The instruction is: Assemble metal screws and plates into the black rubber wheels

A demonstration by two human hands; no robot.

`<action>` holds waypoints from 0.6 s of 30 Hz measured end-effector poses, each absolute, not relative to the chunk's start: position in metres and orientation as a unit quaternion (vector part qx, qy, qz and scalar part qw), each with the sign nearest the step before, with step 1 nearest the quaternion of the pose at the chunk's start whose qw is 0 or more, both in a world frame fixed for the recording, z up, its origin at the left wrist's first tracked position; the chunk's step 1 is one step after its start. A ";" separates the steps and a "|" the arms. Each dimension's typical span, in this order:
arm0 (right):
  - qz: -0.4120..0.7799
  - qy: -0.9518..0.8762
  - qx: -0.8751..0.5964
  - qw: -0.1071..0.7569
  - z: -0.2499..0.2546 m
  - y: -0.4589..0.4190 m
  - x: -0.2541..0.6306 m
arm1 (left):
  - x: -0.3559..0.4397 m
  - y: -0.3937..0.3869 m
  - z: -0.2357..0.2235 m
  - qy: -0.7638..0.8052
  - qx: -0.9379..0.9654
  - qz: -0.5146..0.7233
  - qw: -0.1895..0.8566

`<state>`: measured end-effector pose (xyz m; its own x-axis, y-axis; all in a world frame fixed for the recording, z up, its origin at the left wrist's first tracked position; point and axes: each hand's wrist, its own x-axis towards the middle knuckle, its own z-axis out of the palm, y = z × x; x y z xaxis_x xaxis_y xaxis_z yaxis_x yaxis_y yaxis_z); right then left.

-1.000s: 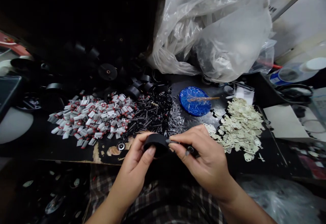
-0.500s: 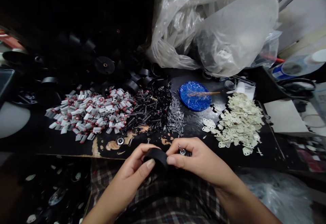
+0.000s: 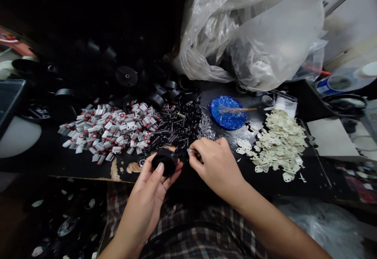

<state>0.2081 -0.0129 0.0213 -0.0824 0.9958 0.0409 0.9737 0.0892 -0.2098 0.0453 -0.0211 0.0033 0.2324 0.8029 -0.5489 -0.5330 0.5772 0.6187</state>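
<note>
My left hand is closed round a black round plastic cap, its thumb on the near rim. The cap is tilted, and its dark inside shows little detail. To its right, my right hand is pinched at the front edge of the small parts. A small thin grey piece pokes out from its fingertips; the rest is hidden by the fingers. Just beyond are a heap of black springs and a pile of small grey slivers. A metal ring lies beside the left fingers.
White-grey tubes with red rings are heaped at left. A blue lid with a stick across it lies mid-table. Cream perforated plates are piled at right. Behind stand clear plastic bags and more black caps.
My hands have parted. The left has shifted left and up with the black cap, turning it. The right has left the cap and reached forward to the small parts.
</note>
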 end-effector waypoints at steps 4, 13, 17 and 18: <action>0.080 -0.718 -0.683 0.104 0.022 -0.017 0.211 | 0.048 -0.020 0.003 0.426 0.157 0.462 0.762; 0.097 -0.732 -0.666 0.103 0.023 -0.010 0.201 | 0.047 -0.018 0.005 0.421 0.161 0.462 0.763; 0.178 -0.710 -0.633 0.254 0.026 -0.022 0.203 | 0.053 -0.018 0.007 0.422 0.122 0.452 0.777; 0.185 -0.707 -0.621 0.284 0.026 -0.026 0.203 | 0.054 -0.019 0.007 0.421 0.108 0.449 0.781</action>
